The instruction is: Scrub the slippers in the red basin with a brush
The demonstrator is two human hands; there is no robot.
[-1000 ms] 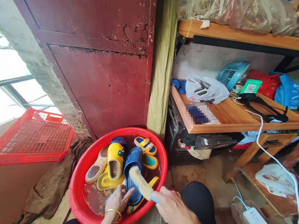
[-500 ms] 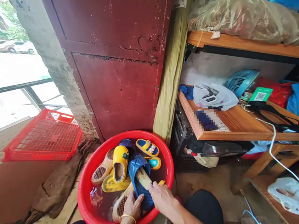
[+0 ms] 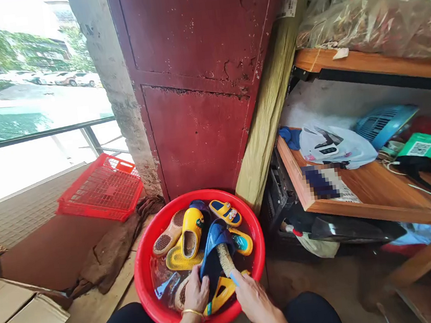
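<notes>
Since the earlier frame, the navy-blue moulded slide (image 3: 212, 251) has tipped up on its edge inside the round red plastic basin (image 3: 146, 287), its strap now rising toward the basin's far side. The left hand (image 3: 194, 296), a gold bangle at its wrist, has its grip clamped on the slide's lower end. The right hand (image 3: 253, 301) has its grip closed on a pale-bristled brush (image 3: 226, 259), pressed against the slide. The wet slide looks light, bendy and slippery, best held firmly by the sole. A yellow clog-style slipper (image 3: 191, 233) lies just beside it in shallow water.
</notes>
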